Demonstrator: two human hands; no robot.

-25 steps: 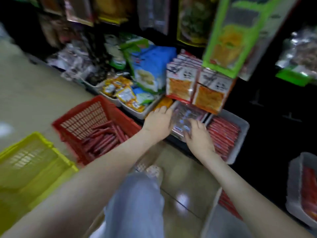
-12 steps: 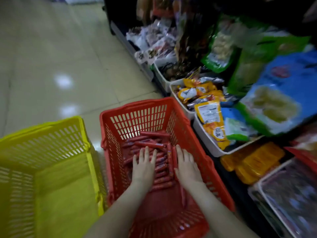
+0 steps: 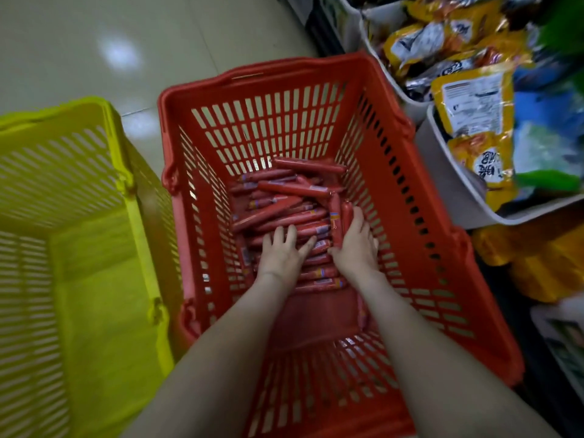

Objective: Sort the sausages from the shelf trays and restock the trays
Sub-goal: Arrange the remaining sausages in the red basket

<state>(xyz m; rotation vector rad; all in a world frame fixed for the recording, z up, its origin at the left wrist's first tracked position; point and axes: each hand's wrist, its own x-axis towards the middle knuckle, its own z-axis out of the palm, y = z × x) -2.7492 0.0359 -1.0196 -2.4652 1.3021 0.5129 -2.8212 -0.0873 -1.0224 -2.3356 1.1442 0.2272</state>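
Several red sausages (image 3: 284, 210) lie piled in the bottom of a red plastic basket (image 3: 284, 71) on the floor. Both my hands are inside it, at the near end of the pile. My left hand (image 3: 282, 256) rests flat on the sausages with its fingers spread. My right hand (image 3: 355, 245) lies against the right side of the pile, thumb and fingers closed round two sausages (image 3: 339, 216) that point away from me. The shelf trays holding sausages are out of view.
A yellow basket (image 3: 94, 105) stands touching the red one on its left. On the right, white shelf trays (image 3: 442, 172) hold orange and yellow snack packets, with yellow packs (image 3: 537, 263) below them. Pale tiled floor (image 3: 94, 42) stretches beyond the baskets.
My hands left the shelf tray on the right and went down into the red basket. Over the last half second my right hand turned and closed on sausages at the pile's right side.
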